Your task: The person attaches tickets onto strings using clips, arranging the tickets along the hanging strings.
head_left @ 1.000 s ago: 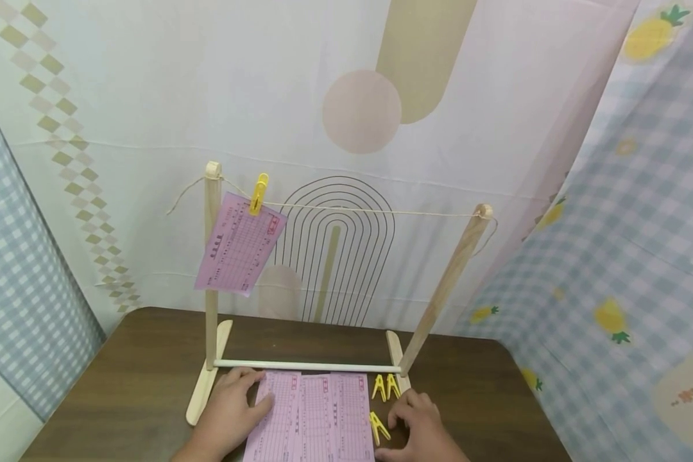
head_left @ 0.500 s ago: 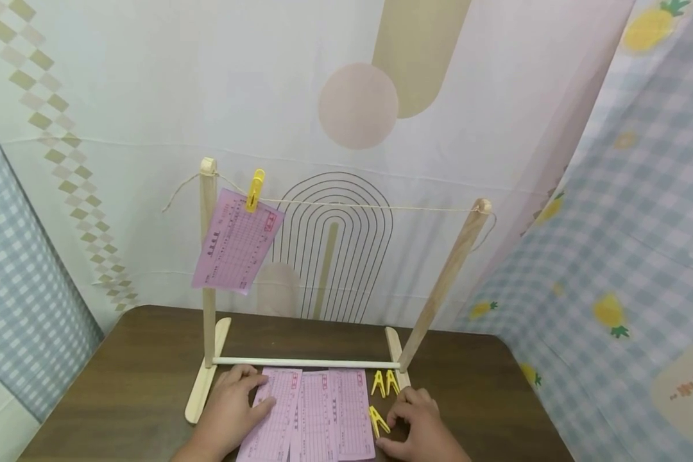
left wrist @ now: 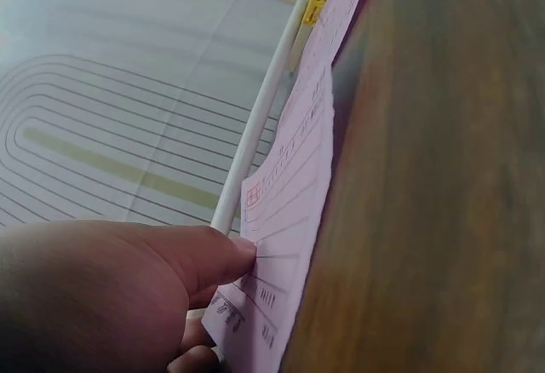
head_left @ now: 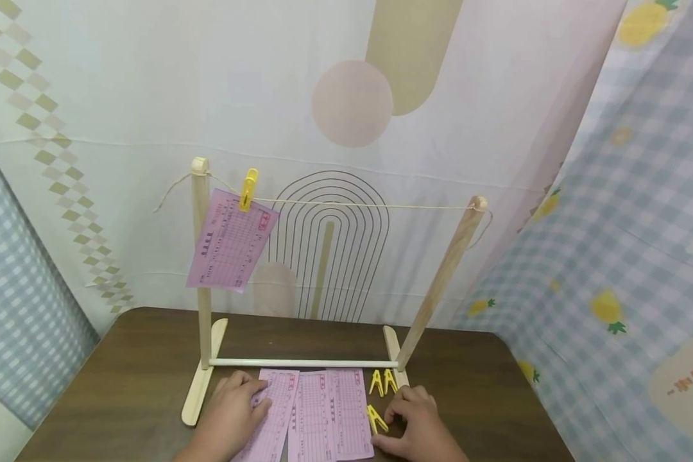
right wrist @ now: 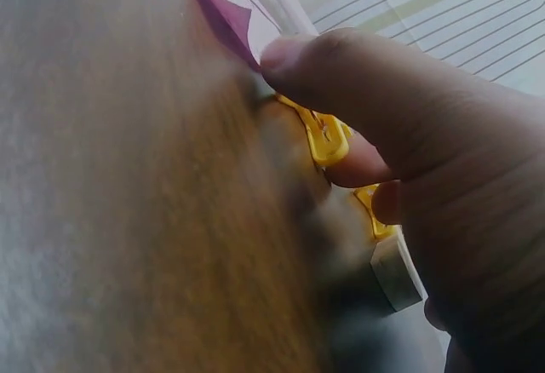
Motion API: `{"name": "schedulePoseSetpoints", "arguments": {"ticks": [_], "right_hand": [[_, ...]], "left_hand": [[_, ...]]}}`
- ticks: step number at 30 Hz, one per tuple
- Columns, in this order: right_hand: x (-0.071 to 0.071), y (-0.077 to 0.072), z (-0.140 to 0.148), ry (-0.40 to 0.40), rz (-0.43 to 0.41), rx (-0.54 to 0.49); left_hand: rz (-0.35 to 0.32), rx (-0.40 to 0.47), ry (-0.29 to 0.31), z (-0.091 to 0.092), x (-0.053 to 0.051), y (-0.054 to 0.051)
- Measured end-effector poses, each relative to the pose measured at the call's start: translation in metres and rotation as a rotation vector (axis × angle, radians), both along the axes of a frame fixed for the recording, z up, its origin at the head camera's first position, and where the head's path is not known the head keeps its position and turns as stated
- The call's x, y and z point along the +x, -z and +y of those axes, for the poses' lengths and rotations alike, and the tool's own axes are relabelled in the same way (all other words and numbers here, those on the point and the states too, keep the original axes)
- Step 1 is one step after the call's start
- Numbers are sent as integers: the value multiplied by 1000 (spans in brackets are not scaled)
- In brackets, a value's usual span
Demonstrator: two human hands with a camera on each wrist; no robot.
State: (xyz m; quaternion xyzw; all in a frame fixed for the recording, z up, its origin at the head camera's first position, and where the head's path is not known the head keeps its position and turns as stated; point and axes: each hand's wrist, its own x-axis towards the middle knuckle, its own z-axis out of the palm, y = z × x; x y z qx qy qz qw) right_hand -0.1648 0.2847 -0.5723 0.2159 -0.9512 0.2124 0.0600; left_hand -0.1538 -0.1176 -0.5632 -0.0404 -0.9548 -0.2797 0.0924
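Several pink slips lie on the table. My left hand point(head_left: 231, 414) rests over the left slip point(head_left: 274, 407), thumb and index fingertips on its surface; in the left wrist view the thumb point(left wrist: 230, 254) touches printed paper point(left wrist: 294, 194). Beside it lie the middle slip point(head_left: 313, 410) and the right slip point(head_left: 349, 410), which overlap. My right hand point(head_left: 418, 427) is loosely bent around the near yellow clip point(head_left: 376, 420), its thumb at the right slip's edge. In the right wrist view the clip point(right wrist: 324, 139) lies between thumb and fingers, not visibly pinched. Two more clips point(head_left: 383, 382) lie beyond.
A wooden frame stands behind the slips, with a left post point(head_left: 204, 327), right post point(head_left: 441, 279) and white crossbar point(head_left: 306, 364). From its string point(head_left: 346, 204) a yellow clip point(head_left: 248, 190) holds a tilted pink slip point(head_left: 231, 244). Patterned cloths point(head_left: 237, 83) surround the brown table point(head_left: 479, 385).
The left slip has turned, its near end shifting left, and a narrow gap shows between it and the middle slip. The head view has shifted slightly. Both hands keep nearly the same places.
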Motion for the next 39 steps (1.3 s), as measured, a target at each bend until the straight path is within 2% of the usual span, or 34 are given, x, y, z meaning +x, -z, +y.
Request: {"name": "schedulePoseSetpoints", "arguments": {"ticks": [10,18,23,28,31,35,39], "right_hand": [[2,0,-2,-13,32,-39],[1,0,-3,27,62,-88],[1,-2,-4,82,56,-139],[2,-3,-4,157,-32,-256],[2,-5,-5,206,-74,-324],[2,-7,-9,254,-64,-452],[2,-8,-14,266,-56,-588]], "left_hand": [[41,-16,1,3,5,-3],[47,87,0,3,6,-5],[48,140,-12,3,4,-6],[-11,176,-23,0,1,-7],[-20,191,-22,-2,0,-7],[-19,216,-22,-3,-3,-7],[-16,235,-22,-3,-5,-7]]}}
